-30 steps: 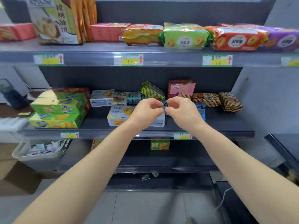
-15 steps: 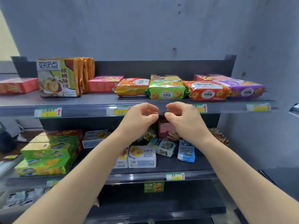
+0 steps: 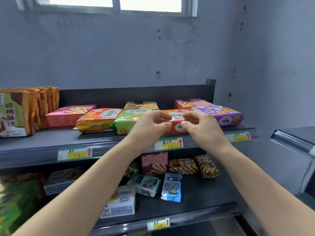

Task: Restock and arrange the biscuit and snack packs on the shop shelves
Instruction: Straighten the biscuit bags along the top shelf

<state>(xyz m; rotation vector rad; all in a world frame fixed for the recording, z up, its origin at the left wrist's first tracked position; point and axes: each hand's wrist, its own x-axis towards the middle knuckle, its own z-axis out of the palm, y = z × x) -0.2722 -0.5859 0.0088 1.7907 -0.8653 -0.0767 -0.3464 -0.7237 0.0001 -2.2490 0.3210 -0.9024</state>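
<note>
Your left hand (image 3: 150, 125) and right hand (image 3: 202, 128) are both up at the top shelf (image 3: 42, 140), right in front of the red biscuit pack (image 3: 177, 126). It lies flat near the shelf's front edge, between the green biscuit pack (image 3: 124, 121) on its left and the purple biscuit pack (image 3: 221, 114) on its right, touching both.

On each hand the fingers (image 3: 163, 116) are curled, with thumb and forefinger tips drawn together and the two hands nearly meeting over the middle of the pack. You cannot tell from here whether they pinch its wrapper or only hover in front of it.

Expect a light pack in thin, glossy film: slippery, soft on the outside, with brittle biscuits within. A pinch on loose film would likely slip or crumple it. Better to take it by its two short ends, or slide flat fingers beneath, and squeeze gently so nothing cracks.
</note>
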